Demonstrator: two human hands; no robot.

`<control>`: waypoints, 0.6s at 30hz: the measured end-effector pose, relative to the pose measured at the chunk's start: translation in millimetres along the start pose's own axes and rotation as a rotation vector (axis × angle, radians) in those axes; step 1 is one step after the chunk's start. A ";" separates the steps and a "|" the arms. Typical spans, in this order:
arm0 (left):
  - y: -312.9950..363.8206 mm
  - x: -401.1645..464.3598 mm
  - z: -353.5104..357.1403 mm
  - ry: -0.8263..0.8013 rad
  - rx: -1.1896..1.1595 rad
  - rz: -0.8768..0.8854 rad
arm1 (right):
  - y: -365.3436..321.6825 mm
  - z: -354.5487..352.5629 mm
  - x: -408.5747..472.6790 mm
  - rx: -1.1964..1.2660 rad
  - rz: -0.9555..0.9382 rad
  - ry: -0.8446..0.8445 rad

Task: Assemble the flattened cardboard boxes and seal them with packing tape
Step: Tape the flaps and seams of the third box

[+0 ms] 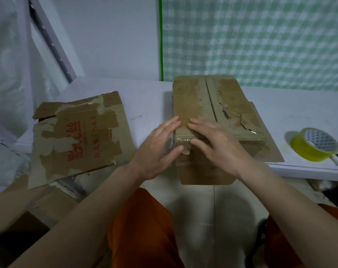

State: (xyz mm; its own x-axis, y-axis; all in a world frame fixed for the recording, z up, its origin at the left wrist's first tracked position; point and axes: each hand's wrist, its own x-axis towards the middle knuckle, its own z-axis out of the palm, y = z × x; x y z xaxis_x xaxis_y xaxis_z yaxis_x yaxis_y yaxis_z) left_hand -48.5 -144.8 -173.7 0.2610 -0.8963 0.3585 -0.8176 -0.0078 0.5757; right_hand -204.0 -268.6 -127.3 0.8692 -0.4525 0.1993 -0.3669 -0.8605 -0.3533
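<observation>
Reaching forward over orange-clad knees, both forearms meet at the near edge of the brown, tape-scarred assembled cardboard box (216,105) on the white table (299,113). The left hand (156,149) and right hand (216,144) lie flat, fingers straight, pressing its near top corner.

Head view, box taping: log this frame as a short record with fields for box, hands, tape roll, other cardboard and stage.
box: assembled box, flaps shut, on the white table, near end overhanging the edge
left hand: left hand flat at the box's near left corner, fingers straight
right hand: right hand pressing tape over the near top edge
tape roll: yellow roll on the table, right of the box, untouched
other cardboard: flattened box with red print, left of the box
stage: smoothing tape at the near end, as far as can be told
</observation>
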 end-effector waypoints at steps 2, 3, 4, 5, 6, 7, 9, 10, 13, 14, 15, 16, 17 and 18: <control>18.4 16.8 -0.2 0.129 0.095 -0.028 | 8.3 2.4 -6.1 -0.202 0.021 0.058; 28.2 28.4 2.7 0.174 0.117 -0.022 | 10.5 4.9 -5.6 -0.317 0.010 0.063; 37.4 38.6 7.0 0.180 0.112 -0.011 | 11.6 7.0 -3.9 -0.385 -0.020 0.035; 44.0 46.9 12.0 0.148 0.103 0.007 | 14.0 8.1 -1.4 -0.415 -0.068 -0.001; 46.5 52.7 17.8 0.115 0.130 0.039 | 18.8 7.6 1.4 -0.427 -0.124 -0.030; 43.9 55.6 24.1 0.105 0.189 0.085 | 25.3 4.5 3.9 -0.428 -0.173 -0.055; 31.1 55.7 32.9 0.131 0.288 0.186 | 42.0 -3.5 4.5 -0.457 -0.226 -0.069; 24.1 55.6 34.5 0.150 0.317 0.229 | 49.9 -6.7 3.3 -0.485 -0.229 -0.065; 10.4 56.7 36.9 0.196 0.370 0.315 | 64.3 -13.1 0.2 -0.541 -0.232 -0.055; 9.1 57.0 37.1 0.204 0.363 0.338 | 68.7 -14.4 -1.1 -0.549 -0.237 -0.036; 7.9 56.5 37.4 0.215 0.345 0.360 | 73.2 -15.3 -2.8 -0.560 -0.252 -0.008; 6.6 55.5 38.2 0.230 0.325 0.377 | 78.1 -16.3 -5.2 -0.573 -0.267 0.026; 6.0 54.3 38.9 0.249 0.306 0.385 | 83.0 -17.2 -8.3 -0.577 -0.275 0.064; 5.8 53.4 39.4 0.269 0.282 0.384 | 87.8 -18.0 -11.5 -0.565 -0.266 0.102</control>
State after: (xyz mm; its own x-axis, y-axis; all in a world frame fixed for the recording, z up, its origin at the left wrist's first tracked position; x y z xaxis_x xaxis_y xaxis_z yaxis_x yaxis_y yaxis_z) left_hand -59.6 -210.1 -180.1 0.0084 -0.7134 0.7008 -0.9762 0.1460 0.1603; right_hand -252.2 -343.2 -144.2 0.9291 -0.2023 0.3095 -0.2852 -0.9248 0.2516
